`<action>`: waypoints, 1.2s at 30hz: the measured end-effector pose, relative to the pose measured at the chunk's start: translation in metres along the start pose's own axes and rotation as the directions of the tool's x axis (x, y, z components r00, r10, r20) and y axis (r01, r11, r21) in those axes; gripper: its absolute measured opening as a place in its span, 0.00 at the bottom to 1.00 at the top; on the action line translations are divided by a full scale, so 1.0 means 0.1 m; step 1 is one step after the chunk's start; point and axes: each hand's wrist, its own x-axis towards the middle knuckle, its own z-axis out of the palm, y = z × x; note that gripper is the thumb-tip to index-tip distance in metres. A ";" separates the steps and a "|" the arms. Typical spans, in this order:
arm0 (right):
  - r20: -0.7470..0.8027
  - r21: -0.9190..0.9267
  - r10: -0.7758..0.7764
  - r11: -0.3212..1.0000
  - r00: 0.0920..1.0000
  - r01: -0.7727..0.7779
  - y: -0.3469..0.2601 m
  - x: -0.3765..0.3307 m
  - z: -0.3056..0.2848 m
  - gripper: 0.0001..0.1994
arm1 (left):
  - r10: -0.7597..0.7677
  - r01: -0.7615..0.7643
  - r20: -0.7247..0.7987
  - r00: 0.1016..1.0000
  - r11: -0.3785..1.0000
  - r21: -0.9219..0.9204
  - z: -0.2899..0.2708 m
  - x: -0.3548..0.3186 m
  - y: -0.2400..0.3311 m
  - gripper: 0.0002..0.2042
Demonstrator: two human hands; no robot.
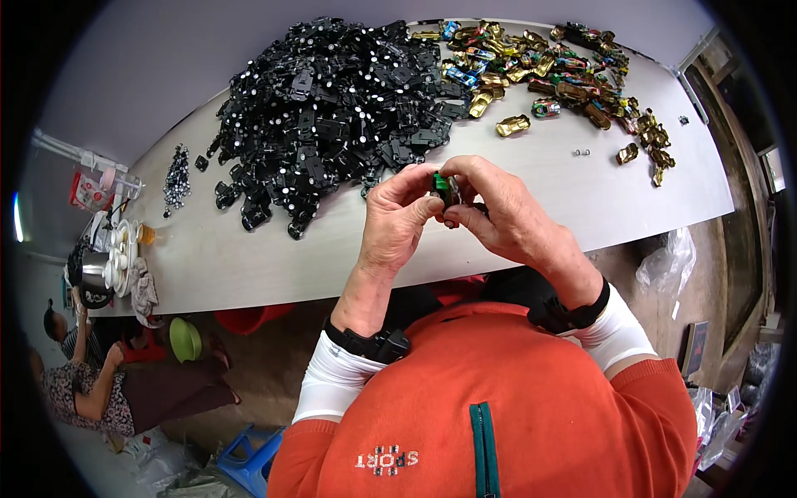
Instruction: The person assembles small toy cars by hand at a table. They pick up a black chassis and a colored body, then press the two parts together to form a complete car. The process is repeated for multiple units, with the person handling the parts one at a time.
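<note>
Over the table's front part, both my hands close around a small toy car (445,189) with green and dark parts. My left hand (392,217) pinches one side of it between thumb and fingers. On the other side, the thumb and fingers of my right hand (508,214) grip it, covering much of its shape. Beyond my hands rises a big heap of black toy car chassis (324,116) with small wheels. To the right of that heap lie many gold and coloured toy car bodies (573,66). One gold car body (513,125) sits apart, nearer my right hand.
A wheel-and-axle piece (581,153) lies alone on the white table (282,270). Small wheels (177,181) are piled at left. Past the left edge are a tray of cups (123,257), a metal pot (96,270) and another person (91,390). A blue stool (247,455) stands lower left.
</note>
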 end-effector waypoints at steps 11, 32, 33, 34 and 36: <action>-0.019 0.004 -0.066 0.998 0.998 0.066 0.00 0.00 -0.01 0.19 | -0.048 0.048 0.008 0.999 0.999 -0.006 0.00 0.00 -0.03 0.15; -0.025 0.299 0.243 0.927 0.970 -0.225 0.06 -0.01 0.03 0.09 | -0.096 0.107 -0.058 0.994 0.971 0.212 0.01 0.03 0.11 0.17; 0.019 0.384 0.314 0.874 0.949 -0.297 0.07 -0.02 0.04 0.08 | -0.122 0.140 -0.094 0.988 0.965 0.221 0.00 0.01 0.12 0.15; 0.048 0.423 0.308 0.855 0.950 -0.299 0.10 -0.04 0.05 0.09 | -0.121 0.145 -0.153 0.981 0.978 0.153 -0.04 0.00 0.08 0.10; 0.005 0.286 0.197 0.939 0.980 -0.191 0.13 -0.05 0.09 0.11 | -0.067 0.103 -0.262 0.963 0.987 0.126 -0.11 0.00 0.00 0.10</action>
